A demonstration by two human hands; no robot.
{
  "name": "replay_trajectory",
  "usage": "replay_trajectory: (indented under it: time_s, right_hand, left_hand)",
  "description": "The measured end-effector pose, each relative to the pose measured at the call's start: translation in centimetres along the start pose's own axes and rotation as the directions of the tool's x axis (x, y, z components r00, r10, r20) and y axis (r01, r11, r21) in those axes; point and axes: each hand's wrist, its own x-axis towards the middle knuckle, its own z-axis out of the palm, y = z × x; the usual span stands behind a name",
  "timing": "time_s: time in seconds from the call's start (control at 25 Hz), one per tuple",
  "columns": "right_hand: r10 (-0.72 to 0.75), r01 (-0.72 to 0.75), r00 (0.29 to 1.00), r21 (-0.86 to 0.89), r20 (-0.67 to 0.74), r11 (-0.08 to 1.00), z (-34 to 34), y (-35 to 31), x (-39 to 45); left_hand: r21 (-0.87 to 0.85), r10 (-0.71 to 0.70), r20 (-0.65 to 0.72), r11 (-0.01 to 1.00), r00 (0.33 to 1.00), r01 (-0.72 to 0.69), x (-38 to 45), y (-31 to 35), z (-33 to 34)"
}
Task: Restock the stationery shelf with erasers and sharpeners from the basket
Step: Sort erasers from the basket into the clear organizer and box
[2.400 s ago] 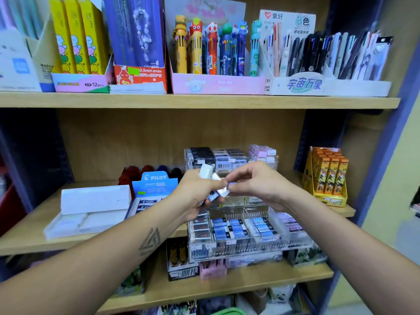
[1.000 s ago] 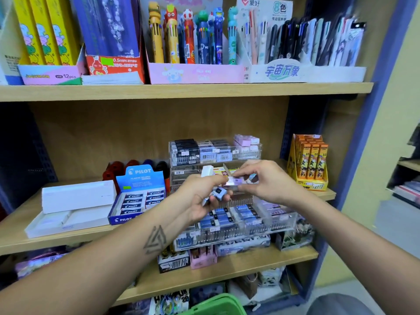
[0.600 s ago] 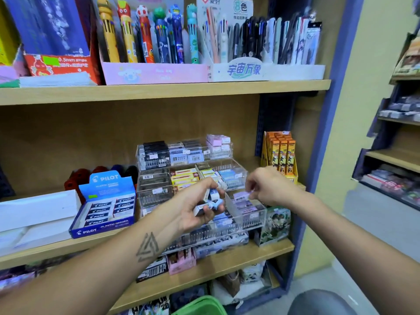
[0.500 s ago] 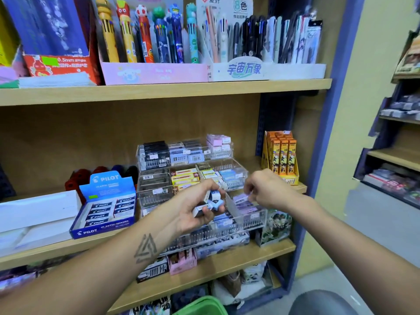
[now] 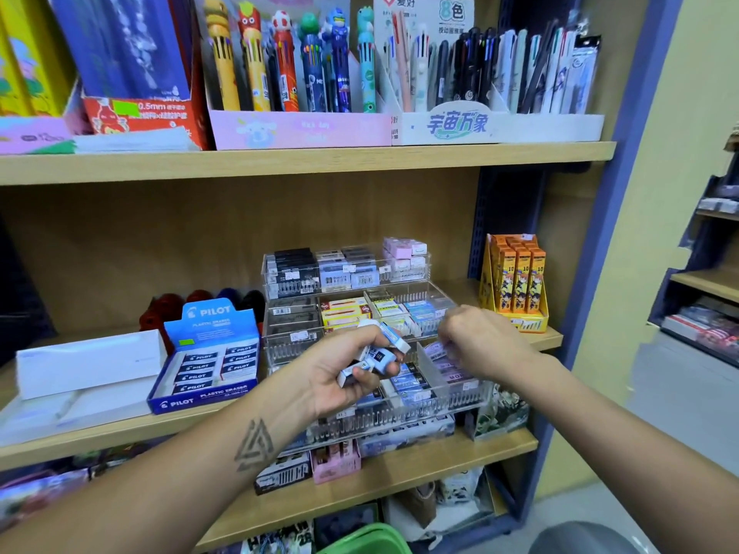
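Left hand (image 5: 340,377) grips several erasers (image 5: 380,353); right hand (image 5: 476,341) curled over tray (image 5: 452,401), contents unclear; mid-restock; next, seat one into its compartment

A wooden shelving unit (image 5: 304,161) with blue-grey metal uprights (image 5: 600,249) is standing against a pale yellow wall (image 5: 680,113). Its boards and back panel (image 5: 200,233) are showing a light wood tone. To the right, a second shelving unit (image 5: 712,281) is standing across a grey floor (image 5: 680,393). Soft, even light is falling everywhere.
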Motion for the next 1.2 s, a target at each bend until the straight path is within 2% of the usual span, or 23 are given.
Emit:
replay_trajectory:
  time_s: [0.16,0.28,0.36,0.52,0.68,0.76,0.8,0.84,0.88,0.92,0.96,1.0,1.08,1.12,1.16,1.2]
  right_hand:
    - [-0.086,0.085,0.996,-0.107,-0.003,0.991,-0.6,-0.8,-0.5]
    - [-0.095,0.096,0.995,-0.165,0.016,0.982,-1.1,-1.1,-0.6]
    - [-0.083,0.087,0.996,-0.148,0.031,0.985,-1.3,-1.1,-0.8]
    - [0.041,-0.035,0.998,-0.114,0.051,0.993,-0.9,-1.0,-0.8]
    - [0.044,-0.033,0.994,-0.098,0.104,0.995,-1.2,-1.5,-0.2]
    - [0.071,-0.072,0.994,0.011,0.082,0.997,-2.4,-2.3,0.1]
    - [0.108,-0.121,0.992,0.241,0.067,0.963,-2.9,-2.7,0.3]
    - [0.145,-0.182,0.983,0.55,0.11,0.815,-3.5,-3.2,0.4]
    - [0.132,-0.24,0.971,0.812,0.201,0.532,-4.1,-4.0,0.5]
    - [0.093,-0.29,0.957,0.929,0.275,0.231,-4.4,-4.9,0.7]
    - [0.075,-0.308,0.949,0.951,0.305,0.03,-4.4,-5.7,0.9]
    - [0.095,-0.31,0.944,0.948,0.316,-0.074,-4.0,-6.3,1.2]
    - [0.162,-0.292,0.934,0.942,0.318,-0.165,-3.3,-7.3,1.8]
    - [0.185,-0.281,0.932,0.944,0.311,-0.173,-3.0,-7.6,2.1]
    - [0.195,-0.261,0.94,0.957,0.282,-0.127,-2.9,-7.7,2.4]
    - [0.182,-0.229,0.956,0.973,0.229,-0.022,-3.0,-7.8,2.7]
  left_hand:
    - [-0.014,0.003,0.048,1.0,0.999,-0.002,-0.3,0.3,-0.1]
    - [0.049,0.048,0.018,0.998,0.999,-0.049,-0.3,0.1,-0.1]
    - [0.079,0.08,-0.006,0.994,0.997,-0.08,-0.3,0.1,-0.3]
    - [0.23,0.164,-0.061,0.962,0.985,-0.146,-0.2,0.2,-0.4]
    - [0.335,0.219,-0.093,0.925,0.971,-0.176,0.0,0.1,-0.7]
    - [0.347,0.242,-0.119,0.919,0.963,-0.188,0.2,0.2,-1.0]
    - [0.347,0.257,-0.137,0.917,0.957,-0.196,0.3,0.2,-1.2]
    - [0.344,0.274,-0.155,0.916,0.949,-0.208,0.4,0.3,-1.3]
    - [0.341,0.295,-0.175,0.913,0.94,-0.223,0.4,0.3,-1.4]
    - [0.342,0.316,-0.195,0.909,0.928,-0.238,0.3,0.3,-1.5]
    - [0.347,0.334,-0.211,0.904,0.919,-0.249,0.2,0.4,-1.6]
    - [0.353,0.34,-0.219,0.901,0.915,-0.251,-0.1,0.5,-1.8]
    - [0.358,0.329,-0.216,0.903,0.919,-0.239,-0.7,1.0,-2.3]
    - [0.36,0.322,-0.222,0.904,0.92,-0.229,-1.1,1.3,-2.8]
    - [0.367,0.322,-0.238,0.903,0.916,-0.222,-1.4,1.6,-3.3]
    - [0.378,0.329,-0.26,0.9,0.908,-0.218,-1.7,1.9,-3.9]
